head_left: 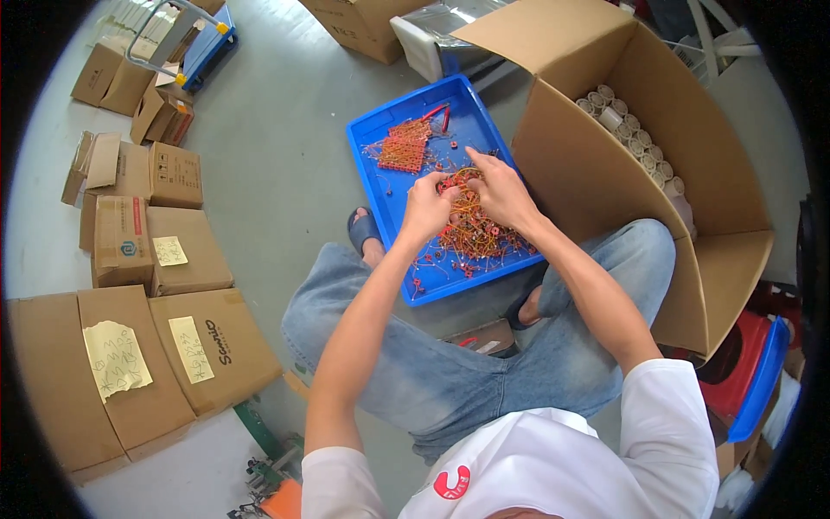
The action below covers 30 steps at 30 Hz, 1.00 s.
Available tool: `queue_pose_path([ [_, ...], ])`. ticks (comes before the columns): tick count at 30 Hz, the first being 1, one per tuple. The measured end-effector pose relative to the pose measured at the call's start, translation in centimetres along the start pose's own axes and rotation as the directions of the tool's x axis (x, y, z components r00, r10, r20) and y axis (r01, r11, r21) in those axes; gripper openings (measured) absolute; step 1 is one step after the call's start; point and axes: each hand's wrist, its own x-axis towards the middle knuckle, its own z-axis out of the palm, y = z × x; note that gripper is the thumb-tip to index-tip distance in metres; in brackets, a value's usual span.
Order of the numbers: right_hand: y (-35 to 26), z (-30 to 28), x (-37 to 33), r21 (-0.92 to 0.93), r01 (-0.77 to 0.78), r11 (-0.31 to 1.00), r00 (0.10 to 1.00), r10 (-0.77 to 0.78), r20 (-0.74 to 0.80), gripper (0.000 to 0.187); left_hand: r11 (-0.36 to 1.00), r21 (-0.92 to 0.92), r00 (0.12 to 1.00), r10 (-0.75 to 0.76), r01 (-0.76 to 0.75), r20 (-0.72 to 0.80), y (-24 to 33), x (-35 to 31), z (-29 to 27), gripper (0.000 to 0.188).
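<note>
A blue plastic tray (370,131) lies on the floor between my legs. In its right and near part is a tangled pile of small red parts with yellow wires (475,229). My left hand (428,208) is over the pile's left edge, its fingers bent and pressed together; small red bits show at the tips, but what they hold is unclear. Close beside it, my right hand (503,192) reaches over the pile with fingers stretched out and thumb apart. Farther back in the tray lies a neat block of red parts with wires (404,147), next to red-handled pliers (445,118).
A large open cardboard box (596,177) holding white rolls (635,138) stands against the tray's right side. Stacked cartons (194,259) line the left. A blue trolley (207,52) is at the far left. A red and blue plastic stool-like thing (752,368) is at the right.
</note>
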Motion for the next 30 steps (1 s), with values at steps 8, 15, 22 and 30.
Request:
queue_pose_path([
  [8, -1.6, -1.4, 0.4, 0.290, -0.274, 0.917, 0.901, 0.139, 0.410, 0.036, 0.995, -0.054, 0.996, 0.083, -0.084, -0.034, -1.8, -0.2, 0.2, 0.036],
  [15, -1.1, -1.1, 0.2, 0.225, -0.235, 0.946, 0.921, 0.143, 0.362, 0.020, 0.999, 0.043, 0.999, 0.015, -0.017, 0.051, -0.5, -0.3, 0.0, 0.023],
  [22, -0.9, -0.3, -0.6, 0.116, -0.122, 0.986, 0.963, 0.089, 0.254, 0.014, 0.965, 0.244, 0.994, 0.107, -0.095, -0.037, -1.7, -0.2, 1.0, 0.022],
  [30, -1.4, 0.0, -0.7, 0.102, -0.212, 0.972, 0.971, 0.197, 0.134, 0.019, 0.998, 0.053, 0.999, -0.031, 0.031, -0.009, -0.1, -0.2, 1.1, 0.021],
])
